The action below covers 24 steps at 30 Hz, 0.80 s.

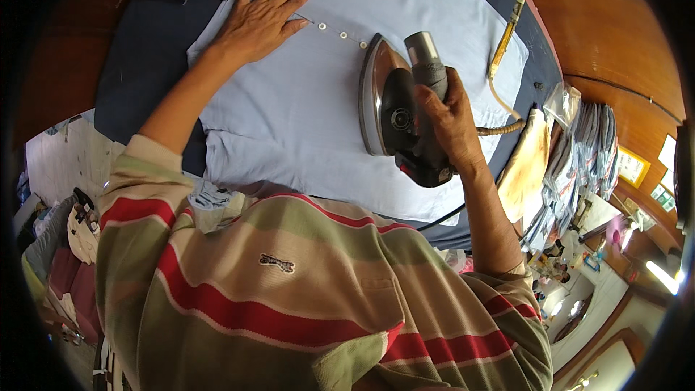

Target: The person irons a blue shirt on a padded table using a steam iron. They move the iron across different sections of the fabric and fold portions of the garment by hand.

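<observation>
A light blue shirt (304,101) lies spread flat on a dark blue padded ironing board (145,65). A row of small white buttons (340,34) runs across it. My left hand (264,18) rests flat on the shirt near the collar end, fingers spread. My right hand (449,119) grips the handle of a black and silver iron (391,105), which is tipped up on its side so the metal soleplate faces left, over the shirt's right part.
The iron's braided cord (503,43) loops over the board's right edge. A folded yellowish cloth (525,166) and a stack of bagged folded clothes (586,145) lie to the right. Wooden panels surround the board. Clutter sits at lower left and lower right.
</observation>
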Tool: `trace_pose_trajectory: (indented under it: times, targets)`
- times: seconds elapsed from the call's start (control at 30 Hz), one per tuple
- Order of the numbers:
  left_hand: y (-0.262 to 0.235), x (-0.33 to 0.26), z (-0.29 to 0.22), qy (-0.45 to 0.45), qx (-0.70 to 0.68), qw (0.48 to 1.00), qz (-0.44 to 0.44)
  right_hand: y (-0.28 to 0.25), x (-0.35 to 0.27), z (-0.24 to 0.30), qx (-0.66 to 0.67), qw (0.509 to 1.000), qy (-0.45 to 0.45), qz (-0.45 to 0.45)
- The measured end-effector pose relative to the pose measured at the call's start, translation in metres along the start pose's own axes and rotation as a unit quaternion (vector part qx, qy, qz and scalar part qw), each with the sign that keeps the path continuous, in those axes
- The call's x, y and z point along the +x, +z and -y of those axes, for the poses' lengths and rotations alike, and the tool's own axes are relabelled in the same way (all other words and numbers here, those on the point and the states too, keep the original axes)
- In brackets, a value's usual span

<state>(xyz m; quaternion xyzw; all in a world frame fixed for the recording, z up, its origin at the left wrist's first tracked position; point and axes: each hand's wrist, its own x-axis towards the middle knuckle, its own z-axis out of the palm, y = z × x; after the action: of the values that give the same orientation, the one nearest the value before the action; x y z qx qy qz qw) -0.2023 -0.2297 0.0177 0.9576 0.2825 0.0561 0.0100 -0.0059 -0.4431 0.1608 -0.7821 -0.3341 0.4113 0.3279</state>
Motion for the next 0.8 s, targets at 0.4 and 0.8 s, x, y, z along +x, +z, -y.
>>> trace_pose_trajectory:
  times: [0.4,0.8]
  targets:
    - [-0.004,-0.003,0.002,-0.004,-0.018,1.0,0.012,-0.098,0.03,-0.025,0.134,0.986,0.093,-0.028]
    - [-0.009,-0.004,-0.002,-0.011,-0.02,0.999,0.024,-0.142,0.085,0.032,-0.098,0.977,-0.101,-0.162]
